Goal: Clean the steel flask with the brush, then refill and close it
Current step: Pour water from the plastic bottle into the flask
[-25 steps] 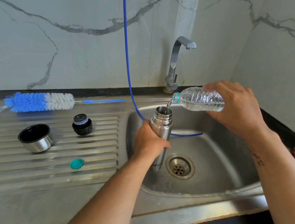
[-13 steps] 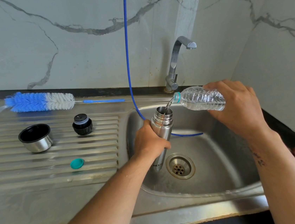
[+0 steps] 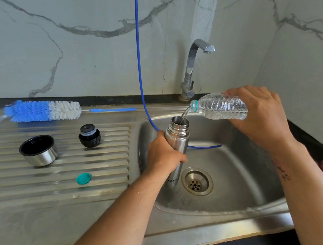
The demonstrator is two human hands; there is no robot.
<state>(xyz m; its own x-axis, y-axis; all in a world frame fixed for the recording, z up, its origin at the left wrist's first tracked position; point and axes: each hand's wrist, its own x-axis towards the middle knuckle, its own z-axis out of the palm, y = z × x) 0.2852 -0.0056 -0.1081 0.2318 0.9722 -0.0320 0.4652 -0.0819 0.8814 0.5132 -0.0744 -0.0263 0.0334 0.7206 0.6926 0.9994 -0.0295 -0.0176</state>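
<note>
left hand (image 3: 165, 154) grips the "milton" flask (image 3: 178, 136); right hand (image 3: 260, 115) grips the pouring bottle (image 3: 219, 106).

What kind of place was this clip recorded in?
Most likely a home kitchen, at the sink. A stainless steel sink basin with a ribbed drainboard, a tap at its back edge, and a marble-patterned wall behind all point to that.
</note>
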